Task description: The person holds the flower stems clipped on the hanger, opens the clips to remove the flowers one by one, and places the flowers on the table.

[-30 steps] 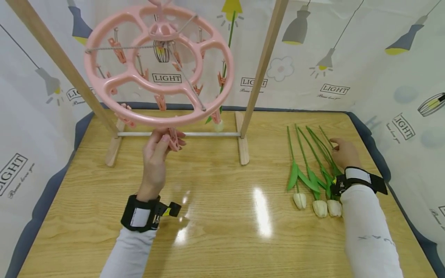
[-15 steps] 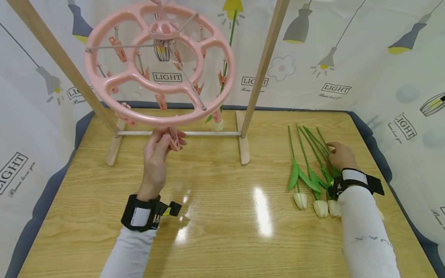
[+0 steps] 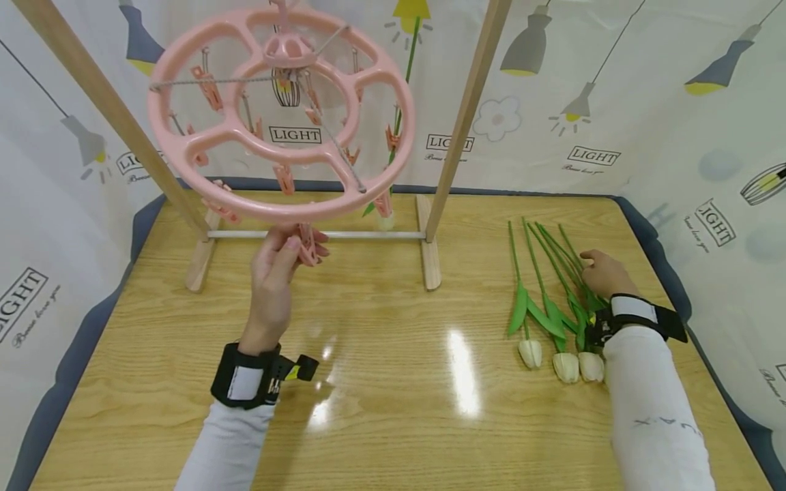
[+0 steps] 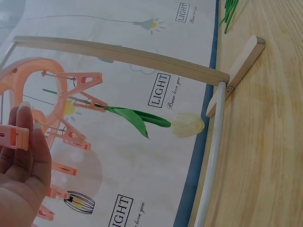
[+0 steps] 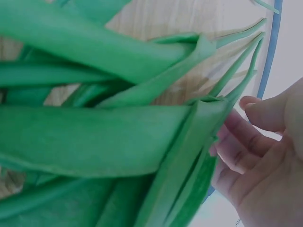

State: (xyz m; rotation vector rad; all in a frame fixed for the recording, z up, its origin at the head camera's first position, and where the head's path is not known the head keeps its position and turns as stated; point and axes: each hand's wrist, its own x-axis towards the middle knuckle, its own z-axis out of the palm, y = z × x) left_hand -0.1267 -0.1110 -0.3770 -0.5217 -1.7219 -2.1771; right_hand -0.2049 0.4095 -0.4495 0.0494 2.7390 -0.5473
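My left hand [image 3: 273, 283] pinches a pink clothespin [image 3: 308, 251] at the front rim of the round pink hanger [image 3: 288, 211]. The left wrist view shows that clothespin [image 4: 15, 137] between thumb and fingers, partly cut off. My right hand [image 3: 608, 274] is at the stems of several white tulips [image 3: 565, 368] lying on the table's right side. In the right wrist view, its fingers [image 5: 236, 142] reach behind the green stems and leaves [image 5: 94, 137], while the thumb stands apart from them. Another tulip [image 4: 187, 125] hangs head-down from a clothespin [image 4: 83, 81] on the hanger.
A wooden frame with upright posts [image 3: 467, 123] and a white crossbar [image 3: 374, 236] stands around the hanger. Several other pink clothespins [image 3: 284, 180] dangle from it. A patterned cloth [image 3: 552, 102] rises behind the wooden table [image 3: 393, 409].
My right hand has moved slightly left among the tulip stems, shifting some of them left. The left hand keeps its pinch on the clothespin, almost still.
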